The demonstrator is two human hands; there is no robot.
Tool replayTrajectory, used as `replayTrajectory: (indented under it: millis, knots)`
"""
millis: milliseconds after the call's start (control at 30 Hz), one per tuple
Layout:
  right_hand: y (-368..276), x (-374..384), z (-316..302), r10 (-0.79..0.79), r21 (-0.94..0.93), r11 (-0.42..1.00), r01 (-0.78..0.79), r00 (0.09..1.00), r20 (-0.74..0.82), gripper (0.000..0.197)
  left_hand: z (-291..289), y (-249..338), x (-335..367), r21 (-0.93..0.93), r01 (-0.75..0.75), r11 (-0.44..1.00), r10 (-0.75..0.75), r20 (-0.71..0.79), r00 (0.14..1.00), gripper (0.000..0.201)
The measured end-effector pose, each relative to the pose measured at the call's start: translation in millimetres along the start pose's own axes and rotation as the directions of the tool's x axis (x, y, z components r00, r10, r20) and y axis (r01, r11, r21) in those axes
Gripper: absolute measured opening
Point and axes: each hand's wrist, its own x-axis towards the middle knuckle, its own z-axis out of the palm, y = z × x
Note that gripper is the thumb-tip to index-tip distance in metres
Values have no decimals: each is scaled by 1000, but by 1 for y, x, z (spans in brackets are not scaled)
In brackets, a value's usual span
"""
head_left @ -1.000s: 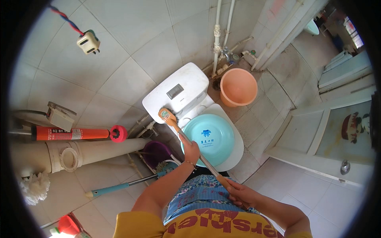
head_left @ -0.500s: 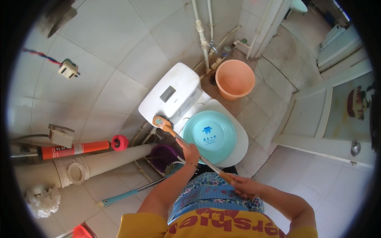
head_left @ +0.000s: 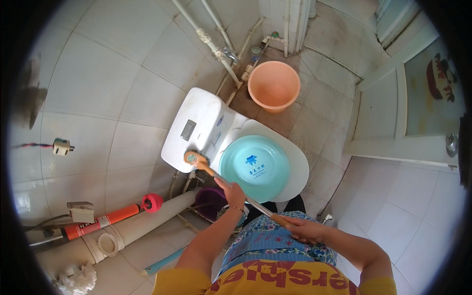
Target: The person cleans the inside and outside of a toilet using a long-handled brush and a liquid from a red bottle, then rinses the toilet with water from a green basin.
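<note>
A long-handled brush with an orange head, dark bristles, a metal shaft and an orange grip slants across my front. Its head lies at the lower edge of the white toilet tank, and the bristles' contact is partly hidden. My left hand is closed around the shaft below the head. My right hand is wrapped around the orange grip near my waist. Beneath the shaft, a light turquoise basin rests on the toilet lid.
An orange bucket stands on the tiled floor beyond the toilet, near wall pipes. A purple tub sits left of my legs, by a thick drain pipe and an orange-red tube. A white door stands to the right.
My view has turned, so the toilet, bucket and door sit differently in the picture. The brush head has shifted slightly along the tank's lower edge toward the basin. Both hands keep their hold.
</note>
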Motion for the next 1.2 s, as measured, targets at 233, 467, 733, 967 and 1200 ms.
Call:
replayTrajectory:
  millis: [233,467,733,967,1200]
  knots:
    - [-53,8,-3,-106,155,981,121,989,-105,59,77,71,91,254,-611,750,600,126,790,72]
    - [-18,1,-7,-90,34,995,94,991,-103,56,43,26,37,99,-379,920,374,68,925,77]
    - [-55,2,0,-78,89,991,96,979,-186,55,74,61,75,207,-560,802,564,45,824,75]
    - [-39,2,13,-7,-128,992,-13,988,-154,55,-5,-22,40,-34,-264,964,260,-86,962,76]
    - [-85,-6,69,269,-240,919,-314,941,-205,55,-37,-78,27,-3,47,999,-47,-170,984,76]
